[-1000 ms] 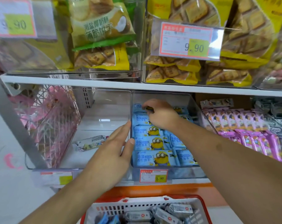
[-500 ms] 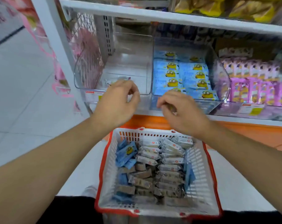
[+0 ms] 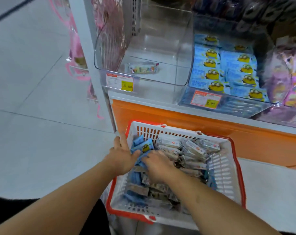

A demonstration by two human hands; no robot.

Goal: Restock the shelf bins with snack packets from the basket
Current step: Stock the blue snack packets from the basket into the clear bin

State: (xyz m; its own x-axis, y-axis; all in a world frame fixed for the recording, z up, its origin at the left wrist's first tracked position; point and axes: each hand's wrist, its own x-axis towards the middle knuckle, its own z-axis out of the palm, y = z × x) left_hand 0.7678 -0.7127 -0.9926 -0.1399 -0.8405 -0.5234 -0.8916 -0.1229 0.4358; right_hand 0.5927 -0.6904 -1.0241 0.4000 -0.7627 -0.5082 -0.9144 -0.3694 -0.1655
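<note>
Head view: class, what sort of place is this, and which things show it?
Most likely a shop aisle: clear shelf bins with price tags, rows of blue snack packets, and a restocking basket that both hands reach into.

A white shelf (image 3: 143,97) with an orange base panel (image 3: 186,122) below it carries three clear plastic bins side by side. The left bin (image 3: 143,78) holds a single small packet (image 3: 143,69) and has a price label (image 3: 119,82) on its front. The middle bin (image 3: 228,106) is packed with blue snack packets (image 3: 225,68) and bears a price label of its own (image 3: 205,99). A bin of purple packets (image 3: 289,78) sits at the right edge. A white basket with a red rim (image 3: 228,168) stands on the pale tiled floor (image 3: 42,133) against the base, full of packets.
</note>
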